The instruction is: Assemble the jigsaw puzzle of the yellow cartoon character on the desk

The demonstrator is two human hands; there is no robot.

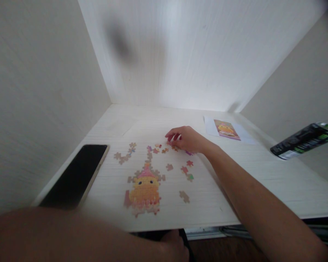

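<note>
My right hand (pixel 188 139) reaches over the loose jigsaw pieces (pixel 165 150) at the back of the spread. Its fingers are loosely bent and apart, with gaps between them, and no piece shows in them. Some pieces lie partly hidden under this hand. My left hand (pixel 175 246) rests low, below the table's front edge, with its fingers hidden. A partly joined puzzle (pixel 144 191) shows a yellow figure with a pink party hat, and a strip of joined pieces (pixel 149 154) runs up from it. To its right are a red piece (pixel 189 163) and a tan joined piece (pixel 184 196).
A black-screened phone (pixel 78 174) lies at the left, beside a small cluster of joined pieces (pixel 123 157). A printed reference picture (pixel 226 130) lies at the back right. A dark can (pixel 303 141) stands at the right. Pale walls enclose the white table (pixel 207 214).
</note>
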